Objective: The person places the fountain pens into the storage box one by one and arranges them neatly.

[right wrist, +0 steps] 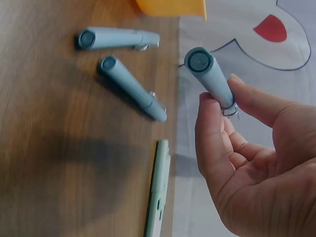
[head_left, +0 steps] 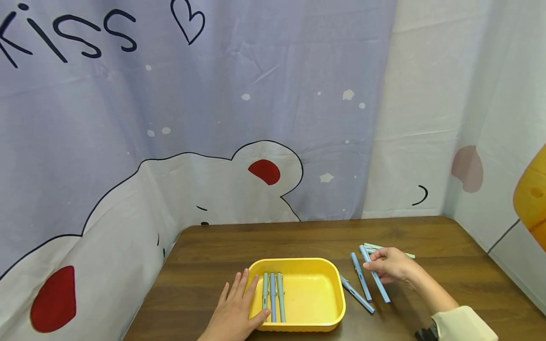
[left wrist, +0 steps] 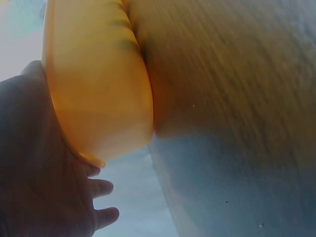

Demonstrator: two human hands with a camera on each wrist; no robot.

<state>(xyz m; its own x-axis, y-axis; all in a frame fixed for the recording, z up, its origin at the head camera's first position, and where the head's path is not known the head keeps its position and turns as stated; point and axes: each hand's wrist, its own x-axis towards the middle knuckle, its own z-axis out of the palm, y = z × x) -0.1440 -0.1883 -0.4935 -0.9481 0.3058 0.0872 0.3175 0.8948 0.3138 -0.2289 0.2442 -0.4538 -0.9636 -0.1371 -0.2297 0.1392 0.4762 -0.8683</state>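
Observation:
A light blue pen [head_left: 381,288] is pinched between the thumb and fingers of my right hand [head_left: 394,265], raised above the table in the right wrist view. My left hand [head_left: 232,310] lies at the left side of a yellow tray [head_left: 313,296], its fingers spread and fairly straight and its thumb over the near rim. Inside the tray, at its left, a green pen [head_left: 265,290], a blue pen [head_left: 273,298] and another green pen [head_left: 281,299] lie side by side. Two blue pens, one nearer the tray [head_left: 357,294] and one farther right [head_left: 361,277], lie on the table.
Green pen [right wrist: 159,187] lies on the wooden table [head_left: 213,255] behind my right hand, partly hidden in the head view. A printed curtain [head_left: 273,118] hangs along the table's back and sides.

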